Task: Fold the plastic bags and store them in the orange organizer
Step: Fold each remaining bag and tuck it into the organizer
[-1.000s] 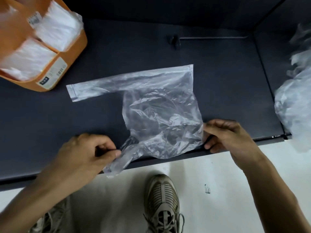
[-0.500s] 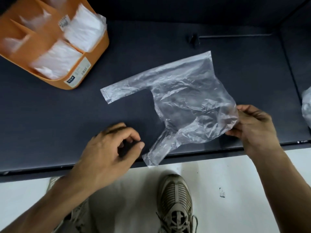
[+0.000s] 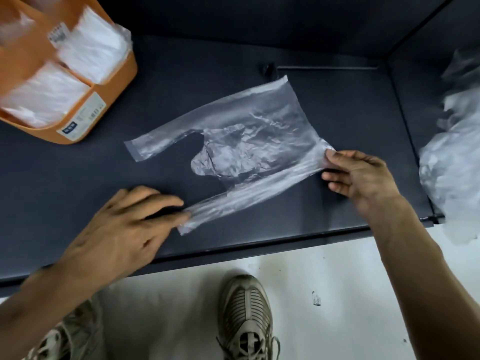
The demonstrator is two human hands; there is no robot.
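Bag: a clear plastic bag [image 3: 259,136] is laid flat at mid-bench, its two handles stretched toward 8 o'clock.
Right grip: the bag's near corner at 3 o'clock is pinched between thumb and fingers of the right hand [image 3: 361,178], closed on the film.
Left grip: the tip of the nearer handle is pressed to the bench [image 3: 78,193] by the fingertips of the left hand [image 3: 122,229]; whether it is pinched as well cannot be told.
Organizer: the orange organizer [image 3: 114,81] is seen at 10 o'clock, folded white bags stacked in its compartments.
Step judged: the near edge is being pulled taut, ready for a lengthwise fold.
Risk: the slick film could be lost from under the left fingertips if too much pull is given, and the handle would spring back crumpled.
Risk: trapped air in the wrinkled middle could leave the fold bulky.
Hard to see: the organizer is blurred and cut off at the frame's edge; a heap of loose bags [image 3: 452,157] at 3 o'clock is smeared too.
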